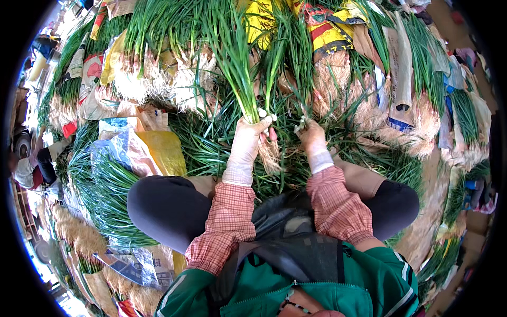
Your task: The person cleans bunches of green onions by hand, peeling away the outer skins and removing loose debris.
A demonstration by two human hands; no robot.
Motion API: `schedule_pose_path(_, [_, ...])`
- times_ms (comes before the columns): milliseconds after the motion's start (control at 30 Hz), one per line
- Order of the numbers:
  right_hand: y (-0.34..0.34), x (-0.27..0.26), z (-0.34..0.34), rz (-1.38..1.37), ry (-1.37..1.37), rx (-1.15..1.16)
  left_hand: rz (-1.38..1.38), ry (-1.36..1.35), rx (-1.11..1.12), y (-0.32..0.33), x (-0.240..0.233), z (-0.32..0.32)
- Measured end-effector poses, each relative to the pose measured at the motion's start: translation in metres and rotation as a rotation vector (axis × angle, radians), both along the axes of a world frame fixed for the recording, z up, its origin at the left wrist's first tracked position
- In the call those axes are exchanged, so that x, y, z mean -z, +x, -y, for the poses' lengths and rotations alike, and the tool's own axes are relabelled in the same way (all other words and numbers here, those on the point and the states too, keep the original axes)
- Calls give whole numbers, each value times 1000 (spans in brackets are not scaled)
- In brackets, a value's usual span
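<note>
My left hand (253, 128), gloved in a pale glove, is closed around a bunch of green onions (243, 97). Their leaves point away from me, and reddish bulbs with tan roots (270, 152) hang below the fist. To its right, my right hand (309, 132) is raised with bent fingers near some thin leaves; whether it pinches anything is too small to tell. Loose green leaves (206, 138) lie under and around both hands. Beyond them stand bunches with white roots (132, 81) on the left and bunches with tan roots (332, 71) on the right.
Crumpled plastic sacks (158, 148) lie left of my hands, beside a heap of green leaves (115, 198). My crossed legs flank the work area. More bundles wrapped in sacking (402, 71) stand at the right. Another person (29, 172) sits at the far left edge.
</note>
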State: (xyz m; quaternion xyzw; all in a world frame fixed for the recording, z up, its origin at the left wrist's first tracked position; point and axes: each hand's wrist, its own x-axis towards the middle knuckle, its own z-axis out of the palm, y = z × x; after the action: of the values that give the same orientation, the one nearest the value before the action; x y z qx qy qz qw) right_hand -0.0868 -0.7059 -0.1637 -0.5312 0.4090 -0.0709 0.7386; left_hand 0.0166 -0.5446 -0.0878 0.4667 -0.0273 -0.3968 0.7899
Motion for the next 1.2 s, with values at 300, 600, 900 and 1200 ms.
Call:
schedule_pose_path(300, [44,-48,-39,463,551,66,44,-68,90,-5,1,1])
schedule_pose_path(600, [30,-31,-54,394,186,85,195,202,-96,-9,14,14])
schedule_pose_path(900, [-44,-20,26,-184,-308,-729,83,-38,-126,26,-17,-11])
schedule_pose_path(1200, [-10,-68,-35,154,-682,-623,94,82,-25,19,-23,-4])
